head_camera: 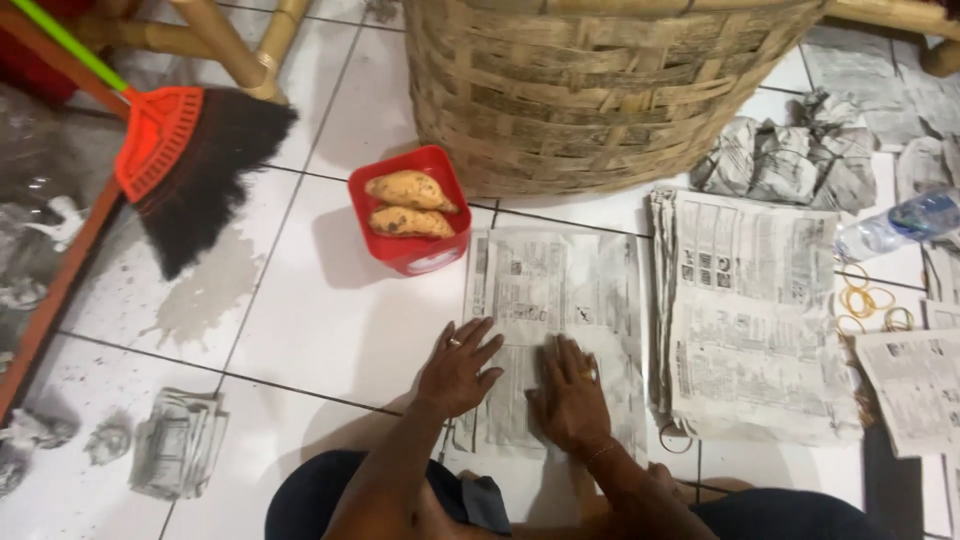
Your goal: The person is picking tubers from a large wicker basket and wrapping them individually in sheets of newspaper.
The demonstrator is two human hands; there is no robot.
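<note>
1. On the white tiled floor point(330, 330), both hands press a newspaper sheet point(545, 290) flat.
2. Left hand point(458, 368) and right hand point(572, 395) lie open, fingers spread.
3. Beside it sit a red tub point(420, 250) and a newspaper stack point(755, 320).

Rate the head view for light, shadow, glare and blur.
Head view: soft, even indoor light; faint shadow under the red tub on the white tiles; mild sheen on the plastic bottle; left hand and right hand slightly soft; print on the newspaper sheet is too blurred to read.
</note>
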